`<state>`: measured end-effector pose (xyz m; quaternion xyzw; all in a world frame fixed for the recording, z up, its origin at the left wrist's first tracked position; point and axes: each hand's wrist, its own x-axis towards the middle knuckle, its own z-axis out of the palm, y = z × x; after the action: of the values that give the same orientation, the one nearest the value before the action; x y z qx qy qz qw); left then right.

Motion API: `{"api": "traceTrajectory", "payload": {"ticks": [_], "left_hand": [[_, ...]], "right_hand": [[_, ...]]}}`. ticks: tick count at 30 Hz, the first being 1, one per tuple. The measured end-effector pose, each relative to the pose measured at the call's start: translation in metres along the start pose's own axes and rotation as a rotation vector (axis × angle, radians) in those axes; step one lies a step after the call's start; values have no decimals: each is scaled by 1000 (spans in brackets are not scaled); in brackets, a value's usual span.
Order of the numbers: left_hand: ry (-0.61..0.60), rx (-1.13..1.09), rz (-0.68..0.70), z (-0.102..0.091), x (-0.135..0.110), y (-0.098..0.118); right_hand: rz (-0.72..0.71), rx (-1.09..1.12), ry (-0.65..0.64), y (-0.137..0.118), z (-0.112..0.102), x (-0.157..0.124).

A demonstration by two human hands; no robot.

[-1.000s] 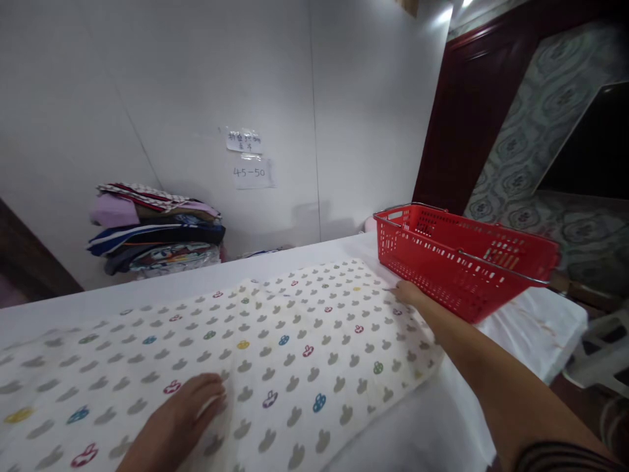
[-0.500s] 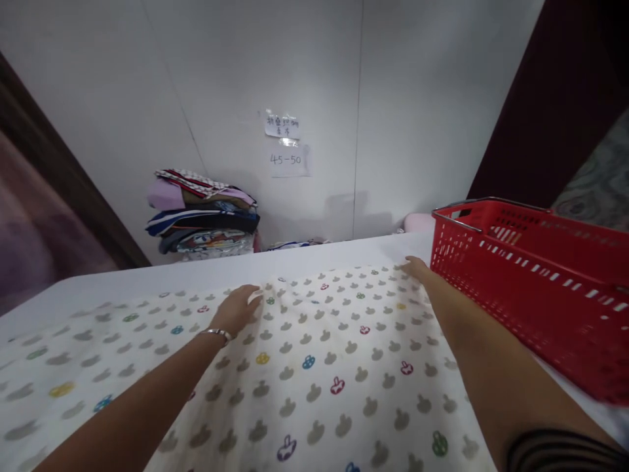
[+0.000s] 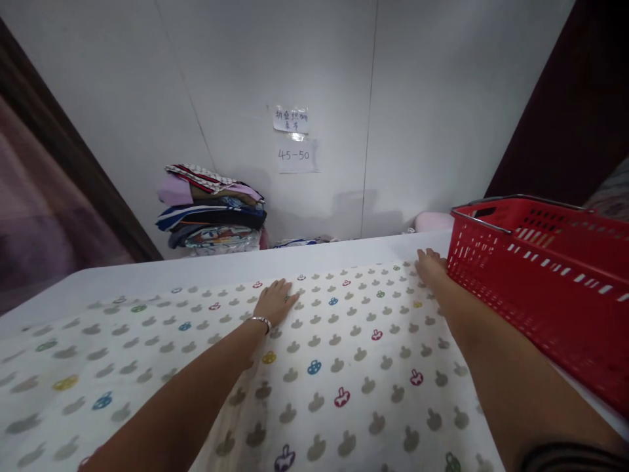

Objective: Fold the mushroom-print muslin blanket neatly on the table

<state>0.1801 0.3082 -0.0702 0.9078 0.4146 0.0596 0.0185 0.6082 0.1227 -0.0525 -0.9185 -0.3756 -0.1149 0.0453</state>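
A white cloth [image 3: 354, 367] printed with grey and coloured mushroom shapes lies spread over the white table. My left hand [image 3: 276, 301], with a silver bracelet at the wrist, rests flat on the cloth near its far edge, fingers stretched out. At the far right corner of the cloth is my right hand [image 3: 431, 263], its fingers apart and touching the table beside the corner. Neither hand grips anything that I can see. The cloth's near part runs out of view at the bottom.
Close to my right arm stands a red plastic basket [image 3: 535, 288] with metal handles. A stack of folded fabrics [image 3: 213, 210] sits behind the white table [image 3: 236, 263] at the left. Paper signs [image 3: 297, 156] are taped to the wall. A pink object [image 3: 433, 221] shows behind the table.
My left hand has slid right along the far edge and flattened, its pinch released. My right hand has let go of the corner and spread its fingers. The far edge looks smoother.
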Motion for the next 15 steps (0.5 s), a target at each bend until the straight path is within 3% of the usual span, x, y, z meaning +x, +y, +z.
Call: {"api": "traceTrajectory", "payload": {"ticks": [4, 7, 11, 15], "left_hand": [[20, -6, -5, -6, -10, -8], [-20, 1, -4, -9, -19, -14], [-96, -41, -46, -11, -26, -19], [23, -63, -33, -20, -20, -28]], "right_hand": [[-189, 129, -3, -27, 3, -25], [-351, 226, -151, -45, 7, -44], [-348, 229, -321, -59, 6, -61], [-319, 242, -223, -79, -6, -59]]}}
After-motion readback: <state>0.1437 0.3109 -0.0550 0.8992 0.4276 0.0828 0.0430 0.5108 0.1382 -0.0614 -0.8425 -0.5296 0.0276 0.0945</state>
